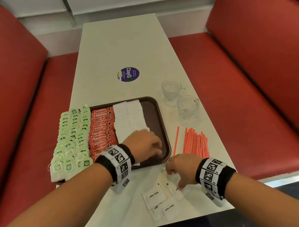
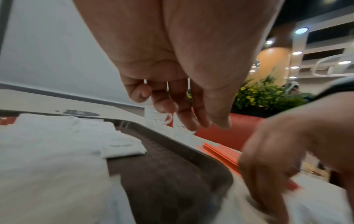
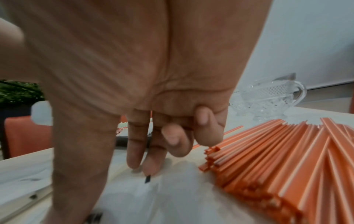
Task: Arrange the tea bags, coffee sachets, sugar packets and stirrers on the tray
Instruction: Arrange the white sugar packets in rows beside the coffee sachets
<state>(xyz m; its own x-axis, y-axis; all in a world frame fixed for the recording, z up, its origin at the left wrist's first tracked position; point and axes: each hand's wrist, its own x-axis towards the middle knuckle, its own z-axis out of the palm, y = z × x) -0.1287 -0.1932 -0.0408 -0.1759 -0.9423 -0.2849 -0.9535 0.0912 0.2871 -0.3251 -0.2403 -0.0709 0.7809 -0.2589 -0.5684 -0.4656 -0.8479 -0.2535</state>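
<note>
A brown tray (image 1: 162, 123) holds rows of green tea bags (image 1: 71, 139), red coffee sachets (image 1: 102, 131) and white sugar packets (image 1: 129, 116) (image 2: 57, 136). My left hand (image 1: 147, 144) (image 2: 172, 106) hovers over the tray's bare right front part, fingers hanging loose and holding nothing. Several loose sugar packets (image 1: 154, 195) lie on the table in front of the tray. My right hand (image 1: 179, 168) (image 3: 143, 159) reaches down among them; its first two fingertips (image 3: 151, 169) touch a white packet, and the other two fingers are curled. Orange stirrers (image 1: 195, 141) (image 3: 277, 151) lie in a pile right of the tray.
Two glass cups (image 1: 172, 88) (image 1: 188, 106) stand behind the stirrers. A round purple sticker (image 1: 128, 74) sits mid-table on the long white table (image 1: 125, 45). Red benches (image 1: 7, 94) (image 1: 262, 59) flank both sides. The tea bags overhang the tray's left edge.
</note>
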